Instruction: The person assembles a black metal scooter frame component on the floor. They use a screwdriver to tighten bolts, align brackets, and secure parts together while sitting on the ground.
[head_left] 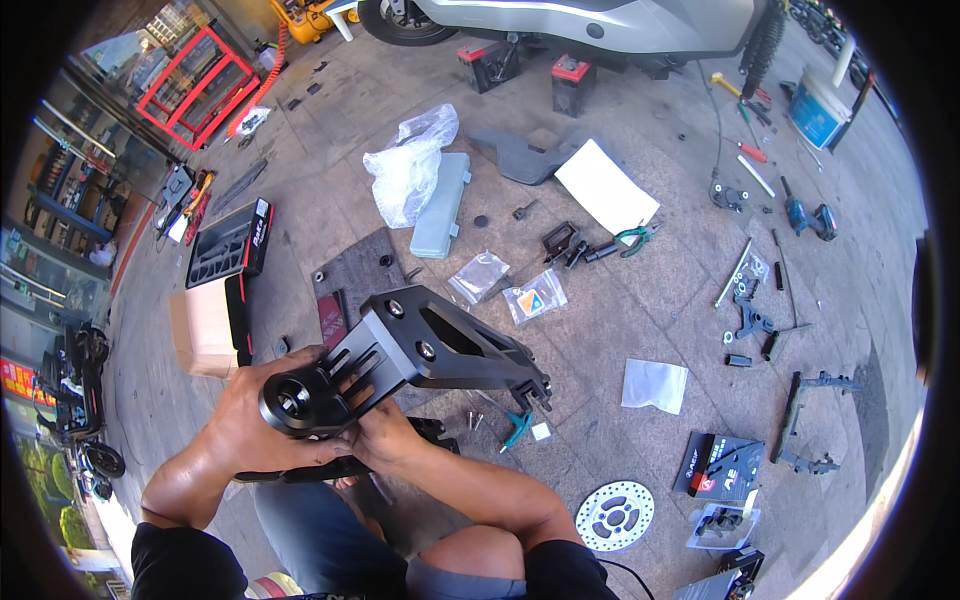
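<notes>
A large black metal swingarm (395,345) is held up over my knees, its bolted grey section in the middle and its cut-out end reaching right. My left hand (262,405) wraps round the end with the round bore, thumb along its lower side. From below, my right hand (388,436) grips the same part near the slotted section; some of its fingers are hidden behind the metal. Just beyond the held part, a dark mat (362,268) lies on the paving. A teal-handled tool (517,430) rests on the ground to its right.
A brake disc (614,516) and small boxes (718,466) lie at lower right. Clear bags (535,295), a pale tool case (440,205) and white paper (606,188) are ahead. A black foam-lined box (230,243) sits left. At the back stands a scooter (600,25).
</notes>
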